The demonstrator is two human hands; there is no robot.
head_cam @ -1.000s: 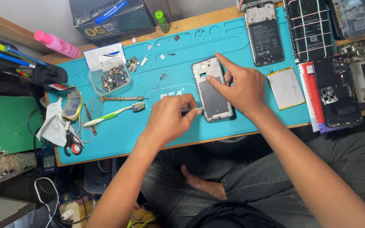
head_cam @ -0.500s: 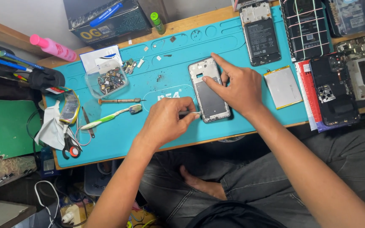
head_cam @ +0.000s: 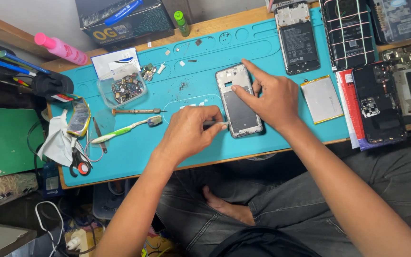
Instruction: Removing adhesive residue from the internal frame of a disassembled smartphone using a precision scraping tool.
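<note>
Left hand (head_cam: 186, 133) is pinched shut on a thin metal tool (head_cam: 216, 123), tip right at the phone frame's (head_cam: 239, 102) left edge. Right hand (head_cam: 269, 97) presses fingers down on the frame, holding nothing. Frame lies mid-mat (head_cam: 167, 152); toothbrush (head_cam: 125, 129) sits well left of it, battery (head_cam: 321, 99) just right.

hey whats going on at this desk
A person sits at a teal work mat with an opened phone frame lying on it. Their right hand presses down on the frame with its fingertips, while the left hand pinches a thin metal tool whose tip meets the frame's left edge. Nearby lie a toothbrush, a small screwdriver, a clear tub of small parts, a loose battery and another opened phone.
</note>
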